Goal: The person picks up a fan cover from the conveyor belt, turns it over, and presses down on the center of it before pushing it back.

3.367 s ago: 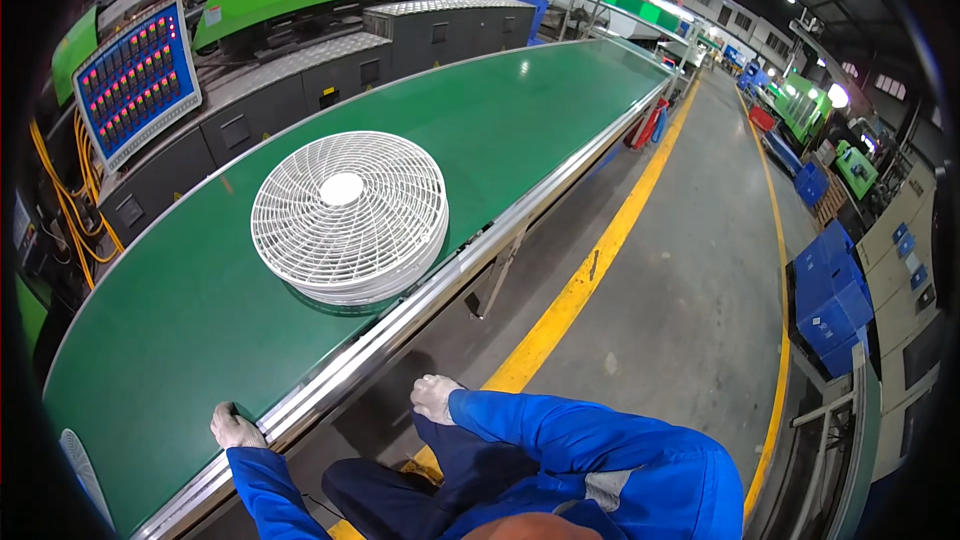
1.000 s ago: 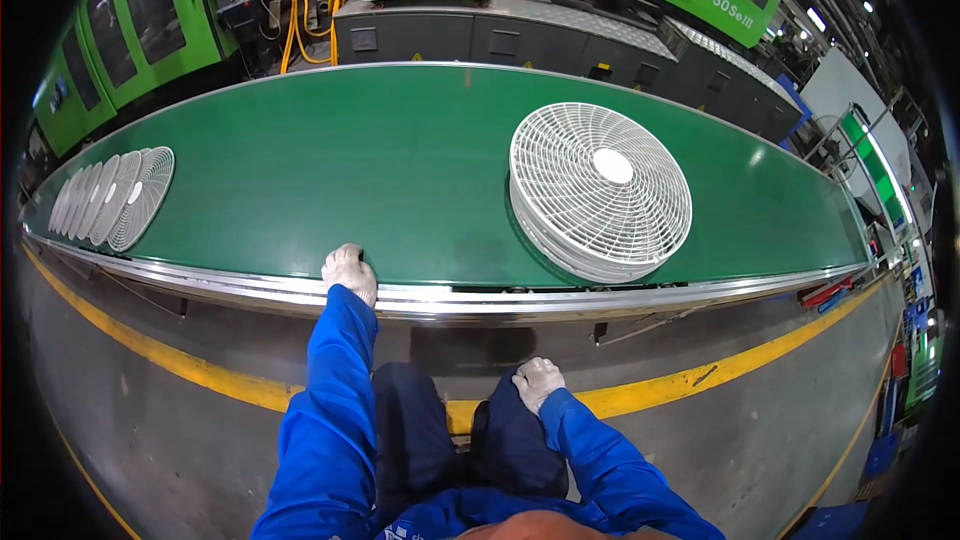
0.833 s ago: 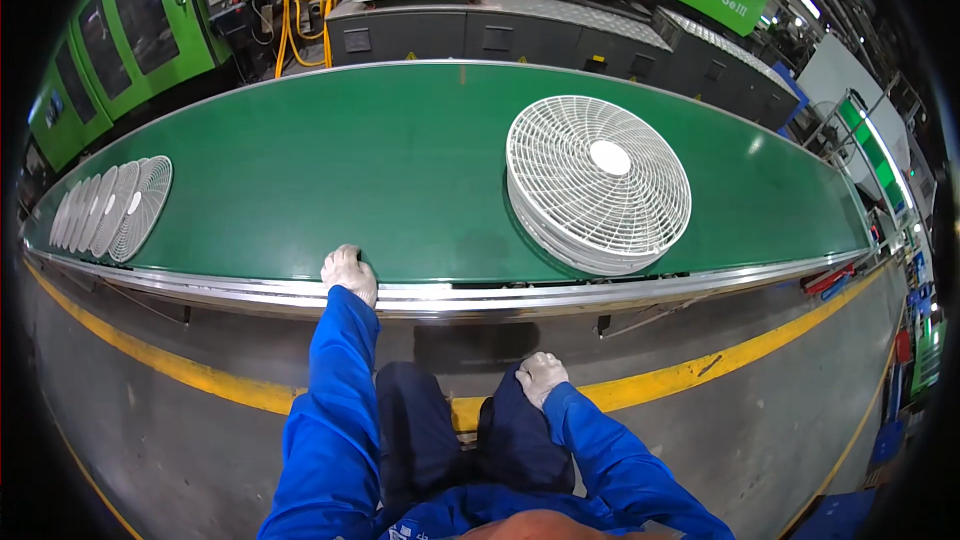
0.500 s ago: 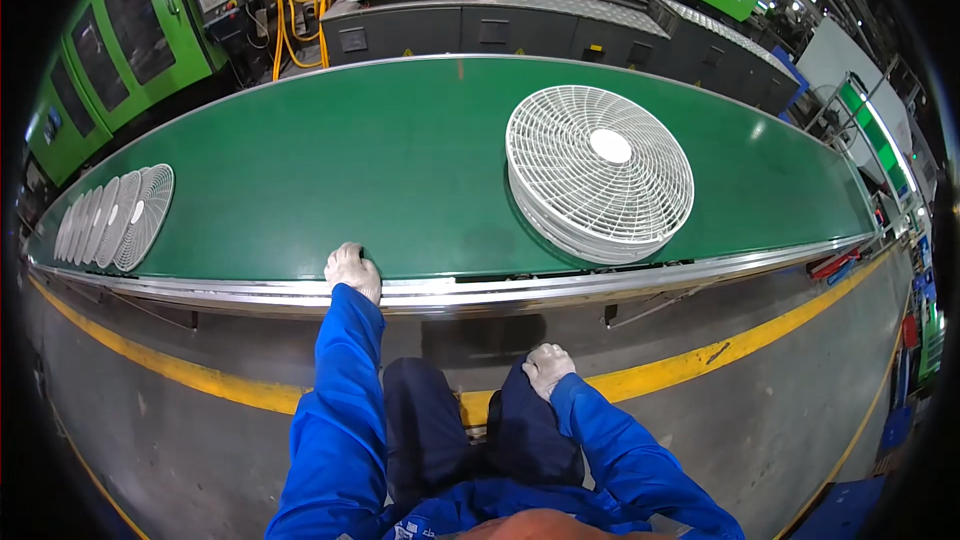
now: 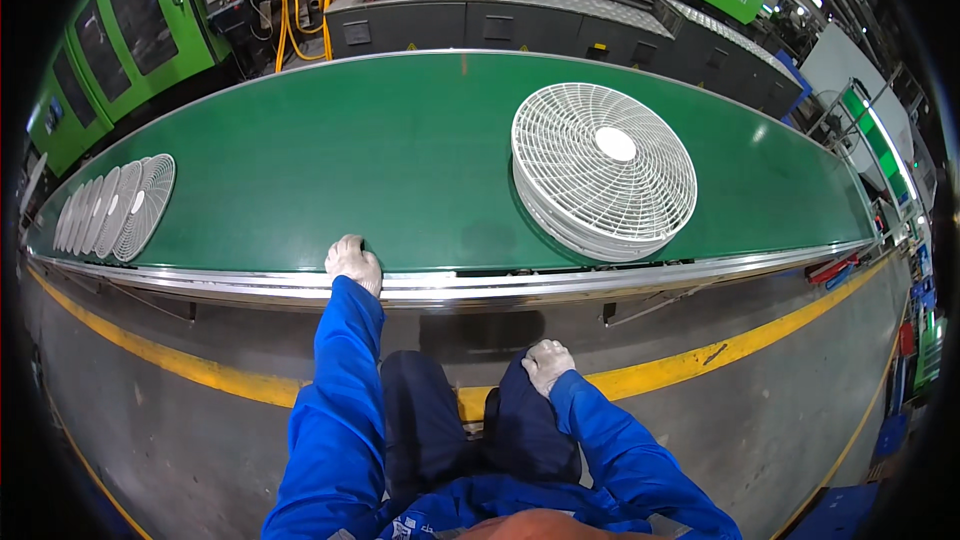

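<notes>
fan grilles (image 5: 604, 168) nearer, left hand (image 5: 353, 262) unmoved

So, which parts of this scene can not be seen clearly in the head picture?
- Left hand: gloved, resting on the edge of the green conveyor belt; the fingers curl over, so the grip is unclear.
- Right hand: lies on the thigh; palm side hidden.
- Stack of white fan grilles: the lower grilles are covered by the top one, so no count is possible.
- Row of grilles at far left: overlapping and bent by the fisheye rim.
</notes>
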The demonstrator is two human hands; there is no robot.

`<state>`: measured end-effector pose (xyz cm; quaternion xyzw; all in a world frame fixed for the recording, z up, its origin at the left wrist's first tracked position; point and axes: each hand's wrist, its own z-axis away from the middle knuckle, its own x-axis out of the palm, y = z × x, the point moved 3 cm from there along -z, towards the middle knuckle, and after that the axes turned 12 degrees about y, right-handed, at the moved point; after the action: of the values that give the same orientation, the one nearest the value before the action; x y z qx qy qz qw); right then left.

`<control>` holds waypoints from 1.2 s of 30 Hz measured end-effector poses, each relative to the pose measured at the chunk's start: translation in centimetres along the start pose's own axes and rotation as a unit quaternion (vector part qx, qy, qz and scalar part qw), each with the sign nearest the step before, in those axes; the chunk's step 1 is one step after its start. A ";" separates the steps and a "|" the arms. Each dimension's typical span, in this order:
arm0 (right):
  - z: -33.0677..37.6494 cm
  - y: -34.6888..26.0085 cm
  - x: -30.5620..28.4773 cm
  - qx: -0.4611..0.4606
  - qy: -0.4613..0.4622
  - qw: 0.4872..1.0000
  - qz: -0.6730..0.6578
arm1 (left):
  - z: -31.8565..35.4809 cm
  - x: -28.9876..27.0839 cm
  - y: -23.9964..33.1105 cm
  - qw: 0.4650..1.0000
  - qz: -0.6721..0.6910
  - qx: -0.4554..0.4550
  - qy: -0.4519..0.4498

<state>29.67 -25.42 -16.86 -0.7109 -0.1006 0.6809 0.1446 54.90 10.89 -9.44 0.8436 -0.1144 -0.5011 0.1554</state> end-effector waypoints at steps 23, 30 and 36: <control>0.6 0.8 -0.6 0.012 -0.014 1.000 -0.024 | 0.1 0.0 1.0 0.999 -0.003 0.032 0.020; 0.3 0.5 -0.7 0.009 -0.021 1.000 -0.019 | 0.1 0.0 0.8 0.999 -0.011 0.033 0.024; 0.2 0.6 -0.5 0.010 -0.021 1.000 -0.020 | 0.0 -0.1 0.8 0.999 -0.010 0.036 0.026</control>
<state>29.40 -26.15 -16.57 -0.6930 -0.1109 0.6935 0.1628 54.82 10.21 -9.04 0.8622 -0.1201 -0.4765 0.1233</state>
